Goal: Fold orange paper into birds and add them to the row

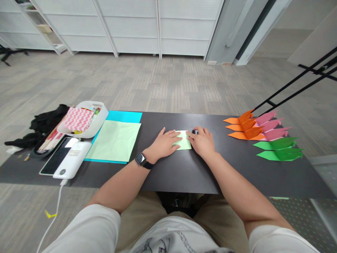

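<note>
A small light green paper square (185, 143) lies flat on the dark table (181, 175), between my two hands. My left hand (163, 143) rests on its left part with the fingers spread. From the right, my right hand (202, 140) touches the paper's upper right edge with a fingertip, its other fingers bent. Beside that hand's fingers is a small dark object (195, 131), mostly hidden. A watch sits on my left wrist.
Larger light green sheets (116, 140) lie on blue paper (126, 116) at the left. Farther left are a white bin (101, 119), a tablet (56, 158) and a white device (72, 160). Folded orange (243, 126), pink (271, 126) and green (280, 149) paper shapes stand at the right.
</note>
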### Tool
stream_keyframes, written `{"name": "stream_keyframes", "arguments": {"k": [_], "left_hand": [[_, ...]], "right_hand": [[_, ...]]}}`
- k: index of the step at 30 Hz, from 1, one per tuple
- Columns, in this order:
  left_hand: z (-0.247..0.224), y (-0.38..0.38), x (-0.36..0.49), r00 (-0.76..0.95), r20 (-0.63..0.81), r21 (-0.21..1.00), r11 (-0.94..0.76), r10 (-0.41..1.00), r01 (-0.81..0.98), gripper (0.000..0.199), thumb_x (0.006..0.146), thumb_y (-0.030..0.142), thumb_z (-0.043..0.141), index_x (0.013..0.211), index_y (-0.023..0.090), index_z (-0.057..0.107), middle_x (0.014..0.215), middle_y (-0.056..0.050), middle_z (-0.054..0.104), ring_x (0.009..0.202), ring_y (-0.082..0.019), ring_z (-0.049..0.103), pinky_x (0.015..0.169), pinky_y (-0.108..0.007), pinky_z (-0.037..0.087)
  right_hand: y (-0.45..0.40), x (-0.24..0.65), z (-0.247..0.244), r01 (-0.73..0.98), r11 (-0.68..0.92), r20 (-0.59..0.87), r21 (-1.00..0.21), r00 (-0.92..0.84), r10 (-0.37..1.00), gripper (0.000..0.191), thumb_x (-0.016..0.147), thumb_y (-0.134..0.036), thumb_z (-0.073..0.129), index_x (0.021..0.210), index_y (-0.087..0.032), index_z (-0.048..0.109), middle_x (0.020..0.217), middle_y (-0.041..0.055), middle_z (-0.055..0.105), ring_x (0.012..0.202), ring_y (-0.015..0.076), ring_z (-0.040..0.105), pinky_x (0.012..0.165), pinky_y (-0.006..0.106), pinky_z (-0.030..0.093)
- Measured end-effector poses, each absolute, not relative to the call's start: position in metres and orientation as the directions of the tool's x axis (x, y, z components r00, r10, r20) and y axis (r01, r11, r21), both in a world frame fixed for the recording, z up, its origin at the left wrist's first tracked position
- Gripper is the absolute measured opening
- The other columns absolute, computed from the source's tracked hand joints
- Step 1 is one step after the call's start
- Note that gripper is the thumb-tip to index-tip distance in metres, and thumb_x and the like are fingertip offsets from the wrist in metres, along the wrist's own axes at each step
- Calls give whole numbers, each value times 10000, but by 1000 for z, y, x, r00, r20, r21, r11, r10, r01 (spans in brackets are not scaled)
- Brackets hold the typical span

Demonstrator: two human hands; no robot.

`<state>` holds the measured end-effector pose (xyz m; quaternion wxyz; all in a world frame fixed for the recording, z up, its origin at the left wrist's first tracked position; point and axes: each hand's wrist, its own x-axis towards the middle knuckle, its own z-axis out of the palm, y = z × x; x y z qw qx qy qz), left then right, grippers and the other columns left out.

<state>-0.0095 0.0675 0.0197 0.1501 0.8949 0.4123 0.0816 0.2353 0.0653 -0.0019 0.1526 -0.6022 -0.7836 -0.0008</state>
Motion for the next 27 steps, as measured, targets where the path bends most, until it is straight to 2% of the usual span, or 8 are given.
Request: {"name": "stream_keyframes", "arguments": {"k": [6,11,15,19,24,27], "left_hand": [[21,73,-12,616,28,348,-585,787,732,375,1063,373,572,1419,329,682,1666,-26,540,1570,-271,462,1356,-633,171],[21,73,-13,613,31,361,-581,790,730,379,1068,369,562,1427,320,673,1671,-23,533,1575,-268,457,1356,-643,163],[19,73,-14,617,30,363,-584,786,726,388,1066,377,557,1435,333,669,1677,-27,525,1577,-267,452,1357,-638,153],[18,74,-14,619,23,359,-585,785,728,387,1065,373,562,1435,330,668,1677,-30,525,1579,-276,447,1356,-649,142],[18,74,-14,646,75,341,-628,760,699,382,1068,350,584,1437,305,671,1662,-47,542,1584,-289,440,1357,-662,142],[18,75,-12,677,135,319,-679,723,662,358,1042,272,625,1389,281,712,1660,-56,542,1580,-300,442,1368,-636,162]], "right_hand": [[71,236,-11,930,335,280,-152,-284,917,412,1002,-314,669,1397,-418,731,1402,141,643,1245,377,524,1096,625,446],[81,252,-9,902,390,152,-187,-365,918,455,1012,-386,673,1466,-404,685,1501,145,587,1406,423,489,1193,778,326],[87,263,-6,877,415,97,-241,-404,910,513,985,-422,726,1494,-405,662,1553,131,561,1485,429,456,1218,750,331],[90,263,2,829,475,163,-294,-446,880,463,929,-385,805,1387,-359,750,1559,124,576,1469,400,495,1227,670,380],[91,260,5,699,605,206,-382,-574,793,255,952,-253,762,1184,-327,837,1328,77,755,1269,313,668,1141,552,493],[91,263,3,676,626,188,-389,-607,773,221,962,-274,758,1162,-317,841,1296,63,779,1225,309,698,1111,543,517]]}}
